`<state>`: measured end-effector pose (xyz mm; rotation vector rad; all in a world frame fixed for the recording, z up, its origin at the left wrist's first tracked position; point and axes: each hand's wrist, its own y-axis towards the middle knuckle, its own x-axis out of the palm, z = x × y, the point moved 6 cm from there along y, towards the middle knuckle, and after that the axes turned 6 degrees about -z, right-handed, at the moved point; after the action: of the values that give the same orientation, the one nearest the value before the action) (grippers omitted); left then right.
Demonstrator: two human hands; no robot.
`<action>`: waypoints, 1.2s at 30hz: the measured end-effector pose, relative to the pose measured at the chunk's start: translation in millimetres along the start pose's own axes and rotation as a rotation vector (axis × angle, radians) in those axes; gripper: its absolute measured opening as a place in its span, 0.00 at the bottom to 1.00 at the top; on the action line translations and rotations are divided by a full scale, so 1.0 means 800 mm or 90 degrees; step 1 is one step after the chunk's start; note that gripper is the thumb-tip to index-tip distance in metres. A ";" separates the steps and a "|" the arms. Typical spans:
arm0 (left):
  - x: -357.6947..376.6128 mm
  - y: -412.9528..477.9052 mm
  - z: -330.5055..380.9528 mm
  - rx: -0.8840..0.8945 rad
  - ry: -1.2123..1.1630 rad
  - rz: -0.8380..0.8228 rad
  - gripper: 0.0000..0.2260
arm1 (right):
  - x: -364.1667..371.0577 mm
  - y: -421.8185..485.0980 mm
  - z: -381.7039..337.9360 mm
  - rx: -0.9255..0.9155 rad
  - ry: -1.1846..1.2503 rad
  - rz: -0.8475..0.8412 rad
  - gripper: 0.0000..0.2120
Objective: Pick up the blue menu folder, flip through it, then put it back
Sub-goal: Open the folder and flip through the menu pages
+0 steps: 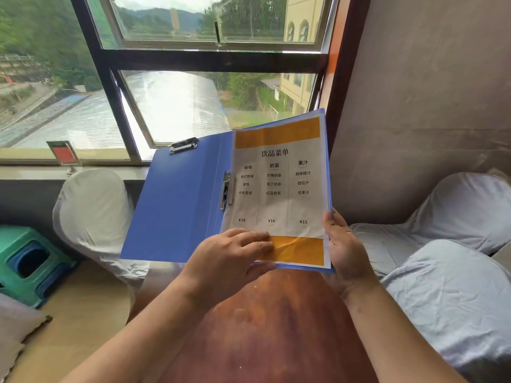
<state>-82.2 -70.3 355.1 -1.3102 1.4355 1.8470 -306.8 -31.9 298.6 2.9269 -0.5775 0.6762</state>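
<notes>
The blue menu folder [177, 200] is held open in the air above a reddish-brown wooden table [276, 327]. Its left cover is bare blue with a metal clip at the top edge. The right half carries a white menu page [279, 186] with orange bands and printed drink prices. My right hand [344, 250] grips the folder's lower right edge, thumb on the page. My left hand [232, 255] pinches the bottom edge of the page, fingers lying on the lower orange band.
Chairs in white covers stand at the left [94, 211] and at the right [456, 286]. A green plastic stool [27, 261] sits on the floor at far left. A small red sign [65, 154] stands on the window sill. The window is ahead, a wall to the right.
</notes>
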 end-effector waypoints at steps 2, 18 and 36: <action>-0.002 -0.001 0.000 0.003 -0.005 0.001 0.17 | -0.006 -0.001 0.001 -0.011 0.002 0.005 0.11; -0.023 0.003 0.019 0.087 0.053 0.060 0.14 | -0.005 -0.001 0.004 0.000 0.051 0.015 0.12; 0.006 -0.049 -0.071 -0.602 -0.657 0.322 0.04 | 0.000 -0.017 -0.005 0.030 0.143 0.022 0.18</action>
<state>-30.0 -109.8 331.5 -0.0403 0.2960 3.0192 -303.6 -18.7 302.5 2.8343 -0.5959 1.0178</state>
